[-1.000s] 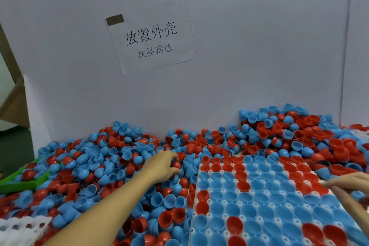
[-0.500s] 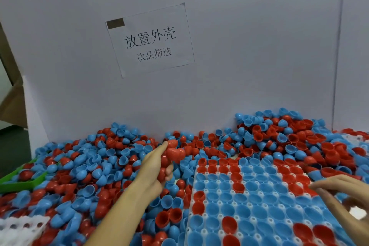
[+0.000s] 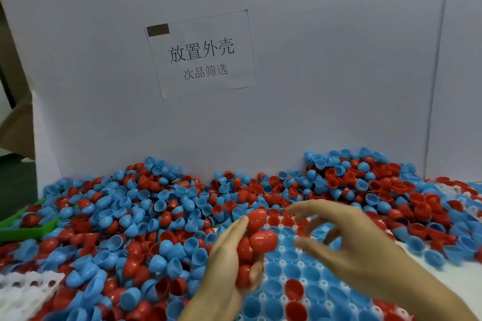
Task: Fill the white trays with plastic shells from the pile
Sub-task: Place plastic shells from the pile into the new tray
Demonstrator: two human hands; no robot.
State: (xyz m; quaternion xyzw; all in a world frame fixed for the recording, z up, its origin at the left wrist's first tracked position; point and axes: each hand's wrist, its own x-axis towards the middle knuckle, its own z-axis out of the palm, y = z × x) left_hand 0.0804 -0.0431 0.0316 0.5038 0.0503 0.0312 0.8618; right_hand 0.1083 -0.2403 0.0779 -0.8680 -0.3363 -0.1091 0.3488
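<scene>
A big pile of red and blue plastic shells covers the table against the white board. In front of me lies a white tray, its cups mostly holding blue shells and a few red ones. My left hand is raised over the tray's left edge and grips a stack of red shells. My right hand hovers over the tray just right of that stack, fingers spread and loosely bent, holding nothing.
A second white tray shows at the lower left corner. A green scoop-like tray lies in the pile at the left. Another white tray edge peeks out at the far right. A paper sign hangs on the board.
My left hand lifted a stack of red shells out of the pile and carried it right, over the tray. My right hand left the tray's right side and rose toward the stack.
</scene>
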